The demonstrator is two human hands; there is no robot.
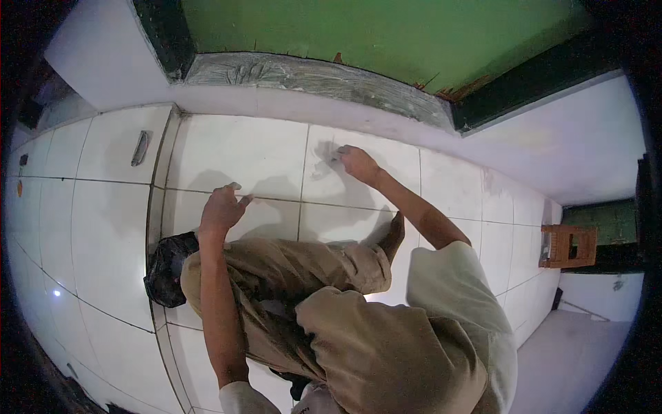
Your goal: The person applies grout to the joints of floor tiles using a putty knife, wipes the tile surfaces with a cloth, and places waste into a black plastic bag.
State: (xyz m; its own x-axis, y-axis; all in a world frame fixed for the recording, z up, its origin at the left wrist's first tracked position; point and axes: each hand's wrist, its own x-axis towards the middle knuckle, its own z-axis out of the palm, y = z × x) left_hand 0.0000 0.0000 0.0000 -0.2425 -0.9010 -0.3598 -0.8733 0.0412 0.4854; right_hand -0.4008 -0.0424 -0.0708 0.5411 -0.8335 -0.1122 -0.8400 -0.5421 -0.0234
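Note:
My right hand (360, 165) reaches to a white floor tile near the wall, its fingers closed at the edge of a grey, powdery smear (327, 152). Whatever is between those fingertips, if anything, is too small to make out. Left of it, my left hand (222, 209) is over the tiles by a grout line, thumb and forefinger apart, with nothing seen in it. A long, narrow grey metal object (141, 148) lies on the tile past the floor step at the left. Beside my bent knee sits a crumpled black plastic bag (169, 270).
A green door (386, 34) stands above a rough grey cement sill (310, 77). The raised step edge (160, 165) runs along the left. A brown slatted stool (569, 246) is at the far right, with a long-handled tool (583, 309) near it. My bare foot (393, 238) rests on the tiles.

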